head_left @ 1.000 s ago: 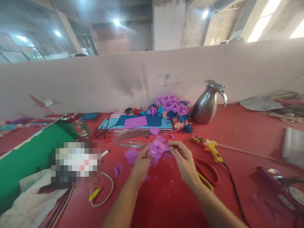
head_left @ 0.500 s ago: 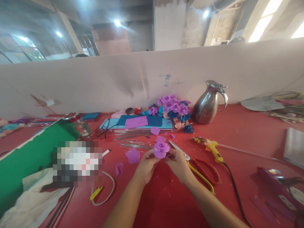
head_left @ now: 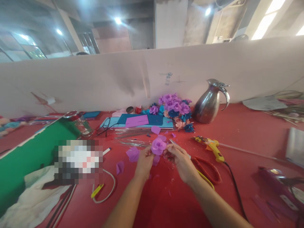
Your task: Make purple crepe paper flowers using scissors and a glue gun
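A purple paper flower [head_left: 158, 146] is held over the red table in front of me, its open face toward me. My left hand [head_left: 145, 160] is closed around its underside from the left. At its right edge, the fingers of my right hand [head_left: 178, 156] pinch the rim of a petal. Loose purple petals [head_left: 133, 154] lie on the table to the left of my left hand, and another petal [head_left: 155, 129] lies just beyond the flower. Scissors with red and yellow handles [head_left: 206, 170] lie by my right hand, which partly hides their blades.
A yellow glue gun [head_left: 215, 150] with a black cord lies to the right. Behind it stands a steel jug [head_left: 208, 104]. Finished paper flowers [head_left: 174, 106], paper sheets [head_left: 140, 120] and glasses [head_left: 106, 127] are at the back. A green board [head_left: 35, 161] stands at left.
The flower has shifted slightly left and up and turned more toward me. My right hand has moved from beneath it to its right edge.
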A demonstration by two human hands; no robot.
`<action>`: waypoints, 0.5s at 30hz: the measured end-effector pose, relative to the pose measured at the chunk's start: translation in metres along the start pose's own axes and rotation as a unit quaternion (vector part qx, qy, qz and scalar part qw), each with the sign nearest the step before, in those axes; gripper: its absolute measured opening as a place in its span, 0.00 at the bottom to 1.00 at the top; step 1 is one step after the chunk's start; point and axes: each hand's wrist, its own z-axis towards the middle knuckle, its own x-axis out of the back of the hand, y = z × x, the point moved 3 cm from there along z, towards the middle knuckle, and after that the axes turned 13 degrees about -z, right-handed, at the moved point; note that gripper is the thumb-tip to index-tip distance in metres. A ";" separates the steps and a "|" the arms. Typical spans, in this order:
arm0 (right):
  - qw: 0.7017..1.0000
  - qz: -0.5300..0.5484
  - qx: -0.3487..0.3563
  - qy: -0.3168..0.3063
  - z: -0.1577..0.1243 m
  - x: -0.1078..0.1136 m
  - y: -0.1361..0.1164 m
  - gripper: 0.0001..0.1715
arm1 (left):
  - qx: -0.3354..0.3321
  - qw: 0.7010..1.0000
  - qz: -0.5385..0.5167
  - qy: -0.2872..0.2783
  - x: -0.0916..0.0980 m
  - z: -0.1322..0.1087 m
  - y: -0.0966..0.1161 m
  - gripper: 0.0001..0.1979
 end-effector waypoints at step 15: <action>0.996 0.090 -0.005 -0.009 -0.001 -0.001 0.000 0.11 | 0.012 0.995 -0.033 -0.097 -0.005 -0.003 0.000 0.13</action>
